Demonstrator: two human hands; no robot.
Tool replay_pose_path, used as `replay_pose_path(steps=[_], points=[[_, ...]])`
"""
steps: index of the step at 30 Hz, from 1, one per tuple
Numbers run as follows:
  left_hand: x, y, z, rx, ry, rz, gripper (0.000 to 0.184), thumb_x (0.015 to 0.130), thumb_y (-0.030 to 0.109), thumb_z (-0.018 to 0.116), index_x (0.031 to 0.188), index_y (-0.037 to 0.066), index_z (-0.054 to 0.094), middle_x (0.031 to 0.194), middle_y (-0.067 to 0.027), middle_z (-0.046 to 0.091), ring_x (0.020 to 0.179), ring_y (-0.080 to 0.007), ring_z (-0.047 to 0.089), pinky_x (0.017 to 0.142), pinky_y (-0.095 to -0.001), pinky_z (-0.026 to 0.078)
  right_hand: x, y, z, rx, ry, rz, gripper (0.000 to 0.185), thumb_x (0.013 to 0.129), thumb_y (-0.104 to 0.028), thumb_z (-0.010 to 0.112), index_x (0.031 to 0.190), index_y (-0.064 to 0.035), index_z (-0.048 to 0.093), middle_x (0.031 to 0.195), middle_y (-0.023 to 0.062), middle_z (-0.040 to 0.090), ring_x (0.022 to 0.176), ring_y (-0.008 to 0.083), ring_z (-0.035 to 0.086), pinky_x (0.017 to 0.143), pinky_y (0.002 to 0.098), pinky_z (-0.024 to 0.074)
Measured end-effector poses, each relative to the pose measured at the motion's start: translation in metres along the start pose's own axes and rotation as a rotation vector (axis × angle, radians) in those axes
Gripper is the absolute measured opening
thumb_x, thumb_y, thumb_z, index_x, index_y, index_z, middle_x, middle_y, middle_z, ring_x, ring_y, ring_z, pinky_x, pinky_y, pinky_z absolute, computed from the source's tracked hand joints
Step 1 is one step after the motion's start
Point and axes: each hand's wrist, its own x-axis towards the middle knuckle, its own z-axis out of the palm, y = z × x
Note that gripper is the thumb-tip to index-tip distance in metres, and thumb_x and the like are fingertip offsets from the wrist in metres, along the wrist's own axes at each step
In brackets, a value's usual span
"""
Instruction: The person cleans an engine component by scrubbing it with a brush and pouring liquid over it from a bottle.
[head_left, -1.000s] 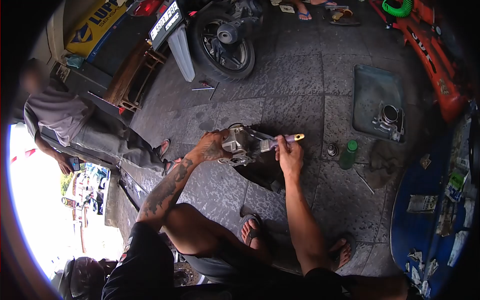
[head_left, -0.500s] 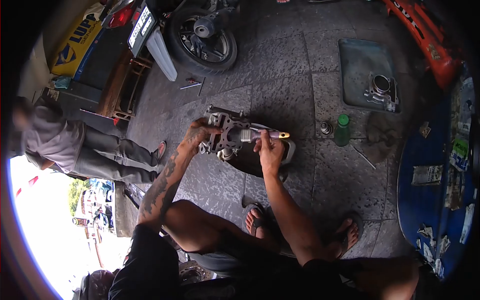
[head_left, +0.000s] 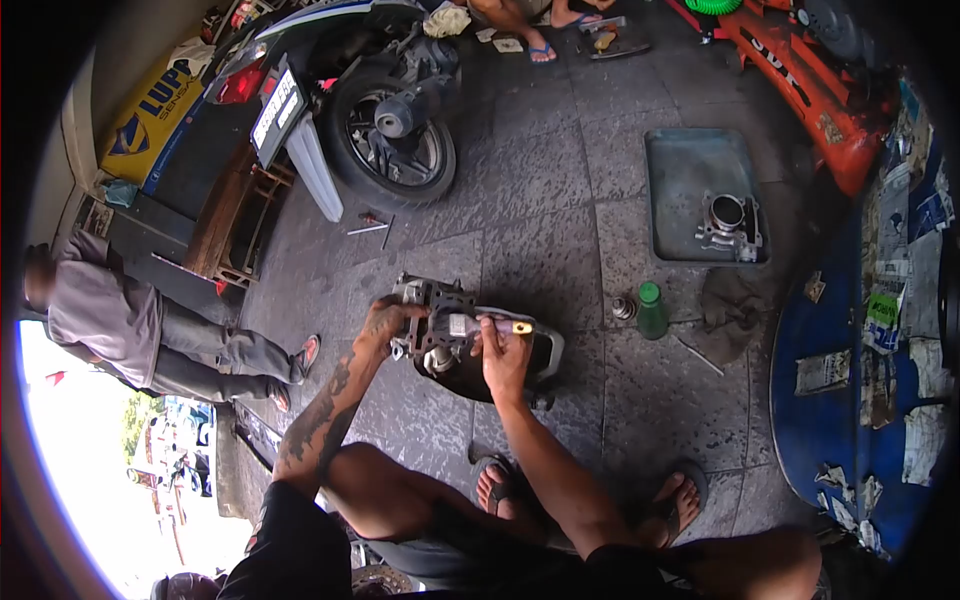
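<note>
My left hand [head_left: 382, 325] is closed around the near side of a metal engine cylinder head [head_left: 440, 297], its flat holed face turned up. In my right hand [head_left: 506, 364] is a paintbrush [head_left: 519, 328] with a yellow-ended handle and a metal band. The brush lies across the right part of the cylinder head; its bristles are hard to make out, and I cannot tell whether they touch the metal. Below both hands sits a dark, open basin-like container [head_left: 545, 362], partly covered by the part and my right hand.
A green bottle [head_left: 652, 312] and a small metal part [head_left: 623, 308] stand on the tiles, near a dark rag [head_left: 738, 315]. A tray [head_left: 668, 240] holds an engine cylinder [head_left: 727, 213]. Motorcycle wheel [head_left: 392, 140] ahead, blue drum [head_left: 800, 420] right, a standing person [head_left: 110, 310] left.
The view has tilted up, so the scene sits lower and more of the far floor shows, including another person's feet. Both hands keep their hold on the cylinder head and paintbrush.
</note>
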Motion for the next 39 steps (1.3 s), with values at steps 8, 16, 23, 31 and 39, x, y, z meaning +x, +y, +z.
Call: replay_pose_path(steps=[8,16,23,31,39], points=[[0.003,-0.004,-0.007,-0.139,-0.025,-0.006,0.062,0.079,0.034,0.078,0.113,-0.013,0.055,0.096,-0.019,0.066,0.083,-0.0264,0.068,0.068,-0.0382,0.059,0.0,-0.02,-0.002,0.15,-0.022,-0.014,0.018,0.096,-0.014,0.06,0.089,0.0002,0.068,0.062,0.0012,0.061,0.051,0.0068,0.056,0.046,0.0237,0.042],[0.01,-0.009,0.0,-0.143,0.008,-0.016,0.087,0.082,0.05,0.072,0.13,-0.015,0.039,0.109,-0.0211,0.061,0.078,-0.0246,0.069,0.062,-0.035,0.06,0.004,-0.048,0.01,-0.194,-0.104,-0.039,0.026,0.094,-0.025,0.06,0.084,-0.002,0.064,0.061,0.012,0.063,0.054,0.0279,0.064,0.052,0.0381,0.0478],[0.019,-0.02,-0.005,-0.175,0.015,-0.047,0.09,0.083,0.06,0.066,0.132,-0.011,0.043,0.127,-0.0241,0.054,0.111,-0.0288,0.059,0.086,-0.0413,0.054,0.0,-0.038,0.021,-0.256,-0.154,0.089,0.025,0.096,-0.024,0.059,0.096,-0.0005,0.068,0.064,0.0068,0.066,0.054,0.0144,0.065,0.05,0.0293,0.0483],[0.012,-0.009,-0.002,-0.156,-0.019,-0.138,0.086,0.089,0.072,0.04,0.133,-0.001,0.049,0.138,-0.0202,0.049,0.127,-0.0286,0.047,0.107,-0.0447,0.034,0.002,-0.039,0.025,-0.318,-0.203,0.041,0.023,0.096,-0.021,0.06,0.096,0.0007,0.067,0.068,0.0057,0.067,0.056,0.0117,0.065,0.051,0.0261,0.0505],[-0.007,-0.002,0.005,-0.147,0.002,-0.089,0.076,0.088,0.064,0.053,0.127,-0.001,0.055,0.127,-0.0219,0.057,0.122,-0.0294,0.051,0.103,-0.0451,0.037,0.012,-0.025,0.013,-0.281,-0.242,0.013,0.028,0.093,-0.028,0.062,0.086,-0.0013,0.067,0.062,0.0106,0.065,0.052,0.0207,0.064,0.05,0.0333,0.0484]])
